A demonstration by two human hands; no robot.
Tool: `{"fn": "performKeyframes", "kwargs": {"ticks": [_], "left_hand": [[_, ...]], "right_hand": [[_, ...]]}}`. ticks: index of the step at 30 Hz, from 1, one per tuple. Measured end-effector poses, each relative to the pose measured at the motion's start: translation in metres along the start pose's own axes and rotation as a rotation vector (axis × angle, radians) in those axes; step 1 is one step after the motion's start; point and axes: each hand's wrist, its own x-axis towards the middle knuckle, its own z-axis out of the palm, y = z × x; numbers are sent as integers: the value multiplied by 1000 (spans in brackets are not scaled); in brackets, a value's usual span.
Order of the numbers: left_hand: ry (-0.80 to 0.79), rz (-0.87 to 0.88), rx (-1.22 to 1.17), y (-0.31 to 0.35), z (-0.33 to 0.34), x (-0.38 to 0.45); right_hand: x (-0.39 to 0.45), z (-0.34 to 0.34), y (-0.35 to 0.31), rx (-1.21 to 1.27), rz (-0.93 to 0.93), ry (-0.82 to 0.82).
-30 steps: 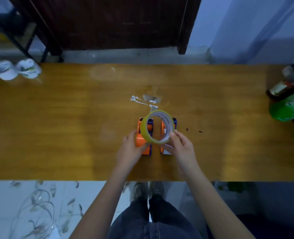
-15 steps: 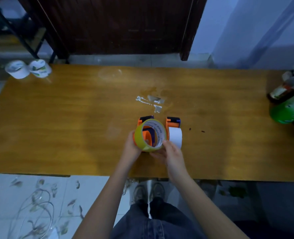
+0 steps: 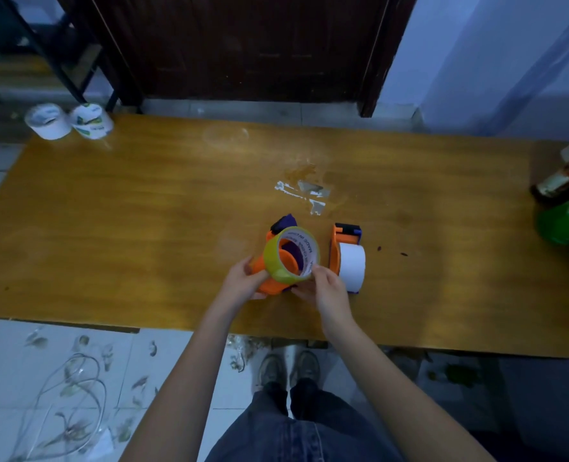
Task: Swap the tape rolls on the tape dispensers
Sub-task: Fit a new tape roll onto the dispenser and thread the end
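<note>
The words "MADE IN CHINA" could be read in dark print on the white inner core of a yellow tape roll (image 3: 291, 255); the rest of the lettering was too small to be made out. The roll, glossy and olive-yellow on its outer face, was held tilted against the orange dispenser (image 3: 269, 278), whose purple hub was seen through the roll's opening. The dispenser was gripped from the left by the left hand (image 3: 243, 278), its fingers curled around the orange body, while the roll's near rim was pinched by the right hand (image 3: 326, 288). Just beside it on the wooden tabletop (image 3: 143, 228), a second orange dispenser (image 3: 335, 251) was seen standing upright, loaded with a plain white tape roll (image 3: 352, 266). Two white cups (image 3: 69, 121) with green printing, not legible, were seen at the far left corner.
</note>
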Motion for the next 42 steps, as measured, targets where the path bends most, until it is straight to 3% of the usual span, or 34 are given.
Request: {"fn": "performKeyframes", "kwargs": {"ticks": [8,18,25,32,38,40,42], "left_hand": [[21,-29,-160,-1,-7,-2],[-165,141,-569,1,3,-19],[-298,67,-867,11,9,-24],[-325,181,-652,16,20,-27],[-297,212,-613,20,21,-27],[-291,199,-611,21,20,-26],[-284,194,-610,21,19,-27]], "right_hand": [[-7,-7,-13,-176,-197,25],[-17,-15,-34,-525,-480,45],[-16,-8,-32,-688,-635,131],[-21,-2,-37,-888,-722,274],[-18,3,-37,-958,-848,442],[-16,-1,-42,-921,-772,363],[-13,-8,-52,-837,-605,178]]}}
